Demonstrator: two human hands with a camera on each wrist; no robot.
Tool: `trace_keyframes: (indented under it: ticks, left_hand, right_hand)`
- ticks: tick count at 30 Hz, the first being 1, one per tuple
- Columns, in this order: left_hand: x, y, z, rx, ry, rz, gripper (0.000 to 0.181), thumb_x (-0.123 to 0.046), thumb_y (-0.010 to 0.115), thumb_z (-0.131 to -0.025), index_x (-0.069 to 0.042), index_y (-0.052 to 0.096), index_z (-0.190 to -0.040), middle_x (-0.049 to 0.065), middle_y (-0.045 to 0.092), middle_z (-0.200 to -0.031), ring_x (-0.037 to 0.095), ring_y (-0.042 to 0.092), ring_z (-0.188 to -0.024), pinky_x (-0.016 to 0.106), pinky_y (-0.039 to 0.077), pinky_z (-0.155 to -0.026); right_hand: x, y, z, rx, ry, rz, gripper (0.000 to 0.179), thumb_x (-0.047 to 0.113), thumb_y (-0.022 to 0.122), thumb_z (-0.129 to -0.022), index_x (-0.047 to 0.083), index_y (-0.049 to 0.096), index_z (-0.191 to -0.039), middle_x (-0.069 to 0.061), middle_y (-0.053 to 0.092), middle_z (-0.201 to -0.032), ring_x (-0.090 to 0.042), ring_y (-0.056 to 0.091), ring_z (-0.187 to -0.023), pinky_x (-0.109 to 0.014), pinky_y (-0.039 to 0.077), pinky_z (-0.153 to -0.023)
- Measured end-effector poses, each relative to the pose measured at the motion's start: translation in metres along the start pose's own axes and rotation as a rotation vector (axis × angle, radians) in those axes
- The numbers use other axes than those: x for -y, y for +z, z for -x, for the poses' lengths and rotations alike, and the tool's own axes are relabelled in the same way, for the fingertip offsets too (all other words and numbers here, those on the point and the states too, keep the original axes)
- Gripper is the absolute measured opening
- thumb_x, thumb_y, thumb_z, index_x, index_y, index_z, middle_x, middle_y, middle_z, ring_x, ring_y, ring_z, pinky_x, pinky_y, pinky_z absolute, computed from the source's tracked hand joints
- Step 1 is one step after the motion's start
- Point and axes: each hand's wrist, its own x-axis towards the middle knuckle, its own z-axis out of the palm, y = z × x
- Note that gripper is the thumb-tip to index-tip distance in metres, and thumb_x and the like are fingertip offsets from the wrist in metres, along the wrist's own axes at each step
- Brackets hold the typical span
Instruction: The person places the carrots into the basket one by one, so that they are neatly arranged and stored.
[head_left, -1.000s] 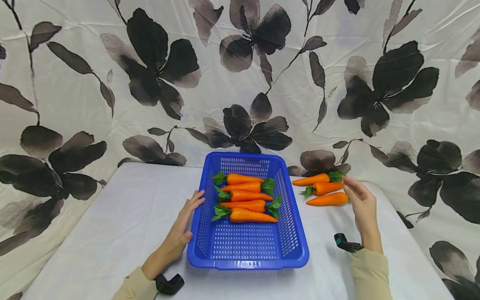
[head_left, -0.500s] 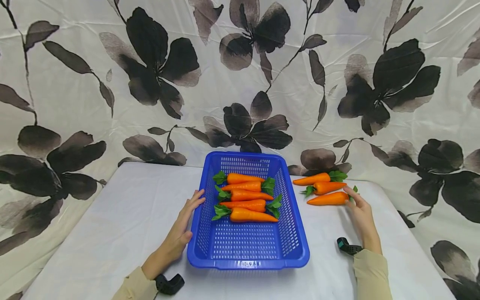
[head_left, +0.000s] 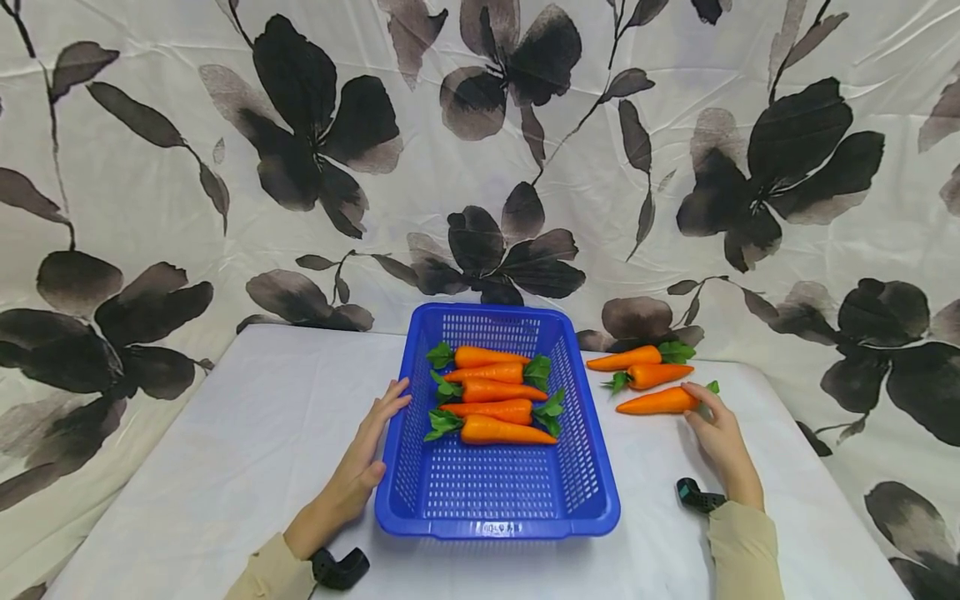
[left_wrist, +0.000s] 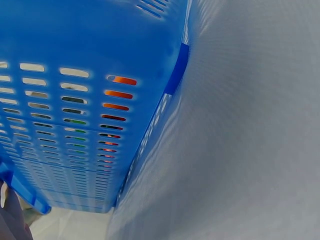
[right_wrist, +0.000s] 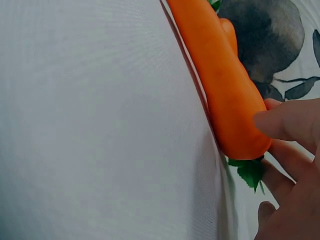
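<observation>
My left hand [head_left: 347,473] rests against the left rim of a blue perforated basket [head_left: 495,528], its fingers fairly straight. In the left wrist view, the basket wall [left_wrist: 85,40] fills the upper left, with part of the hand [left_wrist: 12,220] at the lower corner. Several orange carrots [head_left: 506,430] with green tops lie crosswise in the basket. On the right, my right hand [head_left: 723,437] pinches the thick end of the nearest carrot [head_left: 654,402], which lies on the table. In the right wrist view, thumb and fingers [right_wrist: 290,120] flank this carrot [right_wrist: 225,90] near its leaves.
Two more carrots, a middle one [head_left: 658,375] and a far one [head_left: 624,359], lie just beyond the held one, right of the basket. A white cloth covers the table [head_left: 285,392]. Behind it hangs a floral fabric backdrop [head_left: 427,175].
My right hand has come down and nearer from beside the farther carrots to the nearest carrot's leafy end, and now grips it. The left hand and basket have stayed put.
</observation>
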Motion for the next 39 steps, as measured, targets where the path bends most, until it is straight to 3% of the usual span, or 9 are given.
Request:
trace_keyframes:
  ticks: [4, 11, 16, 25, 30, 39]
  left_hand:
    - [-0.001, 0.000, 0.000, 0.000, 0.004, -0.001, 0.075, -0.060, 0.028, -0.100, -0.010, 0.030, -0.155, 0.012, 0.018, -0.164, 0.031, 0.005, -0.152, 0.053, -0.005, -0.119]
    - [-0.002, -0.001, 0.000, 0.004, -0.008, 0.002, 0.074, -0.060, 0.028, -0.100, -0.011, 0.029, -0.155, 0.011, 0.018, -0.165, 0.031, 0.004, -0.152, 0.064, -0.005, -0.115]
    - [-0.001, -0.001, 0.000, 0.004, 0.005, 0.005, 0.075, -0.060, 0.028, -0.100, -0.010, 0.029, -0.155, 0.012, 0.018, -0.164, 0.034, 0.005, -0.152, 0.062, -0.005, -0.116]
    - [0.001, -0.001, -0.001, 0.001, 0.030, 0.008, 0.074, -0.059, 0.028, -0.100, -0.008, 0.030, -0.155, 0.013, 0.018, -0.164, 0.042, 0.006, -0.150, 0.056, -0.005, -0.118]
    - [0.002, -0.001, -0.002, 0.004, 0.028, 0.006, 0.074, -0.059, 0.028, -0.100, -0.009, 0.029, -0.155, 0.013, 0.018, -0.164, 0.038, 0.005, -0.151, 0.058, -0.005, -0.118]
    - [0.001, -0.001, -0.001, 0.005, 0.025, 0.005, 0.075, -0.060, 0.028, -0.100, -0.009, 0.029, -0.155, 0.012, 0.018, -0.164, 0.032, 0.005, -0.152, 0.058, -0.005, -0.118]
  right_hand:
    - [0.001, -0.001, 0.002, 0.011, -0.018, 0.060, 0.048, 0.001, 0.051, -0.098, -0.002, 0.044, -0.145, -0.027, 0.032, -0.154, -0.047, 0.013, -0.147, -0.068, 0.006, -0.113]
    - [0.008, 0.000, 0.009, 0.022, -0.022, 0.140, 0.046, 0.000, 0.053, -0.097, -0.001, 0.048, -0.143, -0.029, 0.037, -0.150, -0.051, 0.019, -0.144, -0.069, 0.010, -0.113]
    - [0.012, 0.000, 0.012, 0.023, -0.014, 0.190, 0.047, -0.002, 0.053, -0.095, -0.002, 0.049, -0.142, -0.031, 0.040, -0.148, -0.052, 0.021, -0.142, -0.069, 0.012, -0.112]
    - [0.025, -0.007, 0.021, 0.058, 0.076, 0.282, 0.048, 0.001, 0.061, -0.093, 0.000, 0.052, -0.140, -0.032, 0.039, -0.147, -0.054, 0.027, -0.138, -0.069, 0.019, -0.110]
    - [0.028, -0.014, 0.024, 0.083, 0.135, 0.307, 0.050, 0.006, 0.069, -0.090, 0.000, 0.055, -0.137, -0.033, 0.040, -0.145, -0.053, 0.030, -0.135, -0.068, 0.022, -0.109]
    - [0.025, -0.023, 0.028, 0.158, 0.165, 0.324, 0.056, 0.016, 0.080, -0.083, 0.000, 0.059, -0.133, -0.033, 0.047, -0.140, -0.051, 0.039, -0.128, -0.069, 0.026, -0.106]
